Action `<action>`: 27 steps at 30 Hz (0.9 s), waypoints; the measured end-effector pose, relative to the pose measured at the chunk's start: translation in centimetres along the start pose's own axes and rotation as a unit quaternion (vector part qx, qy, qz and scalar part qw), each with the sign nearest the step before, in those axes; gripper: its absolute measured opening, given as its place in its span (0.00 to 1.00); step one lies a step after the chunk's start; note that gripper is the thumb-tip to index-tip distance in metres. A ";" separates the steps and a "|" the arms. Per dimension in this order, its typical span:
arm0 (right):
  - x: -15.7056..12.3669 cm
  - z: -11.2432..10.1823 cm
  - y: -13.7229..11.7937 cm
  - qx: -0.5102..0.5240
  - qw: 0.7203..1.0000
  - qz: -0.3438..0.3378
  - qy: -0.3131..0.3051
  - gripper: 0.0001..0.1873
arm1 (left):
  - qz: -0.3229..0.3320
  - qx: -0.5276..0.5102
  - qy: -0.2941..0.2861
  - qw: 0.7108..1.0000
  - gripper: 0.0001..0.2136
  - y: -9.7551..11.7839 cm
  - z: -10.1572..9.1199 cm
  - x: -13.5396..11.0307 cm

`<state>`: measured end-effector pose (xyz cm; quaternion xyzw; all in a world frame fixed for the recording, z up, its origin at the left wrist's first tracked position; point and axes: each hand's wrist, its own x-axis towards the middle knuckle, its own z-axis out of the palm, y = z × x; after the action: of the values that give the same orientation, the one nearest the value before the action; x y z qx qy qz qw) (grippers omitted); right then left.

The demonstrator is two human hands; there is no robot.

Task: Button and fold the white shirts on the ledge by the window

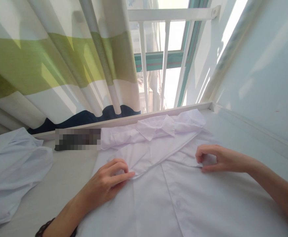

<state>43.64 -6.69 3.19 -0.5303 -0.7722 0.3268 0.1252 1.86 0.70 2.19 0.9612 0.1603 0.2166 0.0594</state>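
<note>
A white button-up shirt (173, 197) lies spread on a pale table (65, 174), its collar (156, 126) toward the window. My left hand (106, 184) pinches a folded edge of the shirt's fabric near the middle, thumb and forefinger closed on the cloth. My right hand (213, 159) rests on the shirt to the right, its fingers curled and pinching the fabric there. A dark beaded bracelet (43, 228) sits on my left wrist.
Another white garment (13, 171) lies crumpled at the table's left. A blurred dark object (77, 139) sits near the back edge. Striped green and cream curtains (60, 59) hang behind, beside a barred window (163, 56). A pale wall (264, 75) borders the right side.
</note>
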 end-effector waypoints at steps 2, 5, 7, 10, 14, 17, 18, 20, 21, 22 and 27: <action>-0.2 -0.3 0.1 0.003 1.000 -0.006 0.002 0.09 | -0.006 -0.014 0.009 1.000 0.19 -0.1 0.0 -0.3; -0.3 -0.4 -0.2 -0.009 1.000 -0.019 0.001 0.10 | -0.027 -0.045 -0.011 0.999 0.17 0.1 -0.3 -0.4; -0.4 -0.4 -0.6 -0.021 1.000 -0.021 -0.005 0.12 | -0.054 -0.070 -0.050 0.995 0.14 0.5 -0.8 0.0; -0.7 -0.5 -1.4 -0.032 0.999 -0.019 -0.015 0.16 | -0.095 -0.080 -0.101 0.987 0.11 1.0 -1.6 0.9; 0.6 -0.7 -2.4 -0.074 0.996 -0.009 0.055 0.19 | -0.147 -0.027 -0.080 0.986 0.10 0.0 -1.8 2.9; 3.4 -1.4 -2.4 -0.158 0.970 -0.016 0.182 0.16 | -0.175 0.105 -0.003 0.979 0.10 -2.2 -1.5 4.9; 4.5 -1.9 -2.2 -0.189 0.959 -0.022 0.210 0.16 | -0.182 0.151 0.011 0.972 0.11 -3.0 -1.5 5.5; 6.8 -3.1 -1.4 -0.246 0.942 -0.025 0.228 0.19 | -0.193 0.212 0.006 0.958 0.13 -4.3 -1.6 6.7; 7.8 -3.6 -1.0 -0.269 0.938 -0.015 0.217 0.21 | -0.195 0.224 -0.013 0.955 0.14 -4.8 -1.8 7.2; 8.7 -4.1 -0.6 -0.287 0.938 -0.006 0.192 0.25 | -0.195 0.230 -0.038 0.953 0.15 -5.1 -2.0 7.6; 10.9 -4.8 -0.1 -0.301 0.948 0.015 0.098 0.26 | -0.235 0.226 -0.154 0.933 0.20 -5.6 -3.0 8.8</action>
<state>41.75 4.90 5.22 -0.5842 -0.8106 0.0271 0.0295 6.48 9.03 7.35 0.9057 0.4150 0.0041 -0.0868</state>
